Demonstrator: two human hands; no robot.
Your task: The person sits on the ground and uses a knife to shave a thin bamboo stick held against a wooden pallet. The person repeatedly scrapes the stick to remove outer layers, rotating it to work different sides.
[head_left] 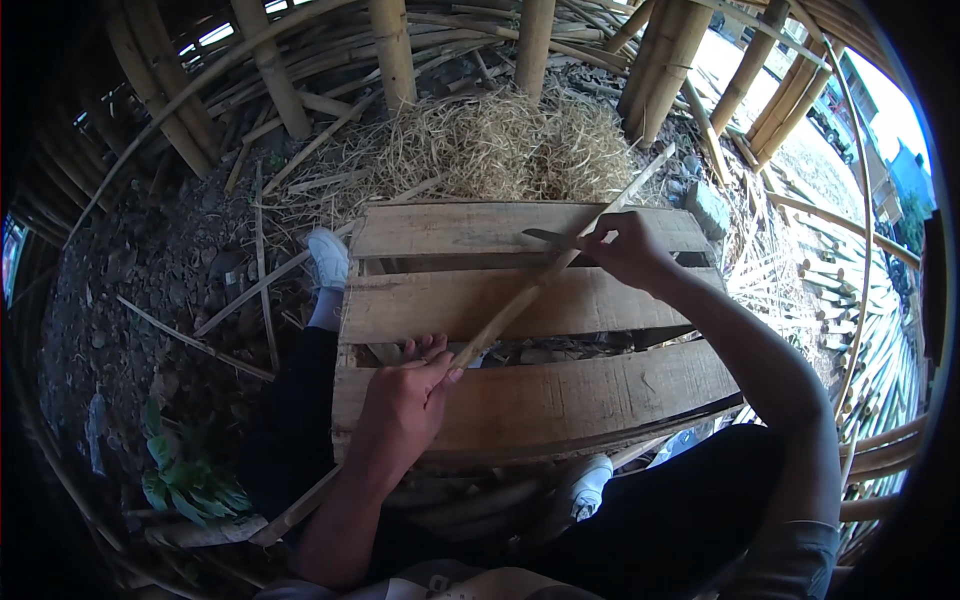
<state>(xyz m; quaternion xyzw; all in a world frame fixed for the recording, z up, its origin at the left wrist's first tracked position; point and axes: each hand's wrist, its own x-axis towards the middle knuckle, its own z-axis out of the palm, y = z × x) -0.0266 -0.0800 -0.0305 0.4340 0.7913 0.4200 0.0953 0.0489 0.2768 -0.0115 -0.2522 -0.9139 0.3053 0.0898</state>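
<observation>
A long bamboo strip (510,312) slants over a slatted wooden crate (520,305), its far end beyond the crate's back edge. My left hand (410,390) is closed round the strip above the near left slats, and its lower part runs back under my left forearm. My right hand (622,248) is closed at the far right of the crate, with a knife (545,236) in its grip. The thin blade points left and crosses the strip near its far part. Fingers hide the knife's handle.
A heap of dry straw-like shavings (510,150) lies behind the crate, before upright bamboo posts (393,50). A grey stone block (708,208) sits at the back right. Cut bamboo poles (860,330) are piled to the right. Loose strips and a leafy plant (190,475) are on the left ground.
</observation>
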